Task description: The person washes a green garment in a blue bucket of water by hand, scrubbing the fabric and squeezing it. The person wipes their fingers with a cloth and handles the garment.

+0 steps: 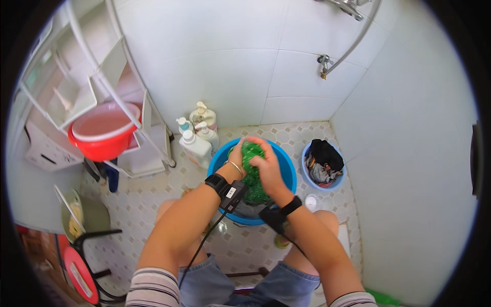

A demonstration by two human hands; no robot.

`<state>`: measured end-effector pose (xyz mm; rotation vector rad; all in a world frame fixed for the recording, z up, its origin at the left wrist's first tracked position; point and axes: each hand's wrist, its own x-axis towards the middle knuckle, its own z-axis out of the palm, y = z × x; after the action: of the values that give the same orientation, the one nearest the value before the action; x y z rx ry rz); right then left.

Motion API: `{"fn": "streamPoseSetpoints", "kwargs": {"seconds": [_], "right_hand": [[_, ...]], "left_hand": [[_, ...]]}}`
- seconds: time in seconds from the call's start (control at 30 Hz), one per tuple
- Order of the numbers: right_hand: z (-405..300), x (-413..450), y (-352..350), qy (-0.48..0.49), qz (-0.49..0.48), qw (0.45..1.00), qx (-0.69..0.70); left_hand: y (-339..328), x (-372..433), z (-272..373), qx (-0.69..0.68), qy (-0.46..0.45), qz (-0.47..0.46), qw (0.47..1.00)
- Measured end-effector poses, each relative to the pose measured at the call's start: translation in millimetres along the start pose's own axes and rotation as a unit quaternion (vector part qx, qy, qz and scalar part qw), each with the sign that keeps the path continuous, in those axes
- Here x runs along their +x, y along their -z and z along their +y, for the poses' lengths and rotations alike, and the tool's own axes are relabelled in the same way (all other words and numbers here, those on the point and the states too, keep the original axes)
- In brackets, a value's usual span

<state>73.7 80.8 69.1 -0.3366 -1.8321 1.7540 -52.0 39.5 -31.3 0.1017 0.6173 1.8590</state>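
Note:
A patterned green cloth (254,184) is bunched between my two hands over a blue plastic basin (290,172) on the tiled floor. My left hand (237,159) grips it from the left side. From the right, my right hand (267,163) is closed around its upper part, fingers curled over the far edge. The cloth's lower end hangs down into the basin, where greyish water (247,211) shows near the front rim. Straps with small dark devices sit on both wrists, and a bangle is on the left one.
Several pump and capped bottles (196,147) stand behind the basin at left. A light blue tub (341,182) of dark clothes (326,155) is at right. A white rack (153,169) bears a red basin (101,147). Further left are a bucket (96,215) and a red-seated stool (78,274).

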Motion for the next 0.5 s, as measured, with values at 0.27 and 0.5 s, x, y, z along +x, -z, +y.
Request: {"fn": "streamPoseSetpoints", "kwargs": {"seconds": [0.27, 0.5], "right_hand": [[12, 15, 20, 0.056, 0.144, 0.946, -0.286], [4, -1, -7, 0.108, 0.108, 0.947, -0.283]], "left_hand": [[-78, -16, -29, 0.029, 0.025, 0.216, 0.976], [-51, -21, -18, -0.027, 0.063, 0.177, 0.982]]}}
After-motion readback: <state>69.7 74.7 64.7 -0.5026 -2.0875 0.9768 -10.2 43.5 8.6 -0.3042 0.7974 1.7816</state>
